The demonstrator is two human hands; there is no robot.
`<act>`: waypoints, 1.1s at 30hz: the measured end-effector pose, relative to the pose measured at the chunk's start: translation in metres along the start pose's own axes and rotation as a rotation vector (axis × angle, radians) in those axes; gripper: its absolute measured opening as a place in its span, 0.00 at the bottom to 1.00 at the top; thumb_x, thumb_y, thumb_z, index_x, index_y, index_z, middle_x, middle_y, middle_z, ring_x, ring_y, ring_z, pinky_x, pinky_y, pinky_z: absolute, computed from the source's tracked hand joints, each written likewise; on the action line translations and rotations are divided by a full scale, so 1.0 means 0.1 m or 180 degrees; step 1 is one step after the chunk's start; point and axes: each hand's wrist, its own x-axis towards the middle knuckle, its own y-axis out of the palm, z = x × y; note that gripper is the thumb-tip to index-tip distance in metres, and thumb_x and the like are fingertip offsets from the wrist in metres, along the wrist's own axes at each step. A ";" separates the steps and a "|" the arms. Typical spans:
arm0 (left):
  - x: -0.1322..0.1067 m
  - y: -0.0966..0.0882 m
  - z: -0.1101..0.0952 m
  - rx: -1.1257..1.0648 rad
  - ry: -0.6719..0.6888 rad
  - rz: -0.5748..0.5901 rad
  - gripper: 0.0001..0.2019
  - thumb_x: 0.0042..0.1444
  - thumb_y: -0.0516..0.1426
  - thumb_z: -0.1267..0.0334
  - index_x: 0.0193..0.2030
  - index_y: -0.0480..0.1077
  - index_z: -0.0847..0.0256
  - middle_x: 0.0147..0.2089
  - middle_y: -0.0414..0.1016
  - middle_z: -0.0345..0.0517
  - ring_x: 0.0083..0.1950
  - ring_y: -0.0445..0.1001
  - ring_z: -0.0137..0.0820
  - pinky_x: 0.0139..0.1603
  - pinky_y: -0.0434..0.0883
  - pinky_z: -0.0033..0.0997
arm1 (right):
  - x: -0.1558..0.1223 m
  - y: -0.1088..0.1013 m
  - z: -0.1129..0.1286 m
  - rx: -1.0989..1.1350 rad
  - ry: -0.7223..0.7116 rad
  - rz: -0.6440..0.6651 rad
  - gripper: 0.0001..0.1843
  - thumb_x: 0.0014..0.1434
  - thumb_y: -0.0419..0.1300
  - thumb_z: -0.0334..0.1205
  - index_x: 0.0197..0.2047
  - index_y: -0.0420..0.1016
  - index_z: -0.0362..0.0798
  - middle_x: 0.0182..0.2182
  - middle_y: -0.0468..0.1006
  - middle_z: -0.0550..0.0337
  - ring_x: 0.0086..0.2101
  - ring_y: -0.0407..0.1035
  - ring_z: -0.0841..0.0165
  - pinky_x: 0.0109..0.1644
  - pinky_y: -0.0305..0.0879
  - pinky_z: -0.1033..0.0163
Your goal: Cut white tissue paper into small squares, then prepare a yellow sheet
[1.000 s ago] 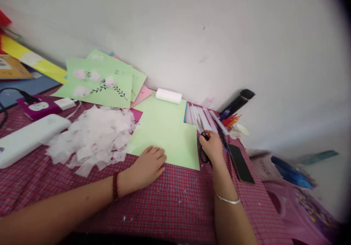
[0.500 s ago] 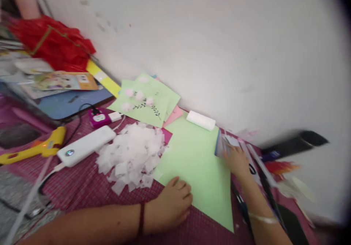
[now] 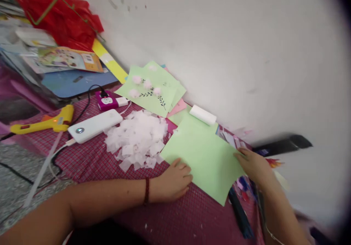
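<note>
A large light green sheet of paper (image 3: pixel 203 157) lies across the table, its right side raised and bent. My right hand (image 3: pixel 251 164) pinches that right edge between thumb and fingers. On the sheet's near left edge rests my left hand (image 3: pixel 175 179), fingers lying flat and holding nothing. Just left of the sheet is a heap of small white paper squares (image 3: pixel 139 139). Beyond them lies a green card (image 3: pixel 156 87) with dark leafy branches and pale pink puffs. Under the lifted side, part of the table's contents is hidden.
A white roll (image 3: pixel 203 115) lies at the sheet's far edge by the wall. To the left are a white power bank (image 3: pixel 95 125), a yellow glue gun (image 3: pixel 52 122) and a purple socket (image 3: pixel 106 100) with cables. A dark blue object (image 3: pixel 240 214) lies at right.
My right hand has left the items at the table's right side and taken the green sheet's right edge, raising it. My left hand stays on the sheet. The view has shifted.
</note>
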 end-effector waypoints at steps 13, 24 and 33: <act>0.05 0.00 0.08 -0.0149 0.0095 -0.0089 0.06 0.60 0.56 0.62 0.37 0.71 0.62 0.40 0.75 0.46 0.47 0.70 0.36 0.58 0.61 0.43 | -0.26 -0.55 -0.17 0.1079 0.0892 -0.0806 0.12 0.52 0.57 0.49 0.30 0.76 0.52 0.28 0.78 0.55 0.29 0.71 0.59 0.33 0.64 0.57; 0.38 -0.43 0.08 -0.4894 -0.1590 -0.0114 0.33 0.59 0.56 0.47 0.67 0.55 0.59 0.53 0.72 0.59 0.40 0.76 0.34 0.32 0.70 0.30 | -0.28 -0.28 -0.15 0.4274 0.1437 -0.0998 0.09 0.42 0.68 0.42 0.27 0.73 0.53 0.21 0.77 0.63 0.19 0.69 0.70 0.23 0.69 0.65; 0.12 -1.32 0.47 -0.4414 -0.2561 -0.1111 0.13 0.59 0.59 0.57 0.46 0.71 0.63 0.37 0.76 0.47 0.34 0.72 0.30 0.28 0.68 0.25 | 0.16 0.09 0.60 0.4200 0.0411 -0.0038 0.15 0.57 0.59 0.53 0.39 0.76 0.51 0.34 0.83 0.56 0.30 0.78 0.64 0.35 0.75 0.61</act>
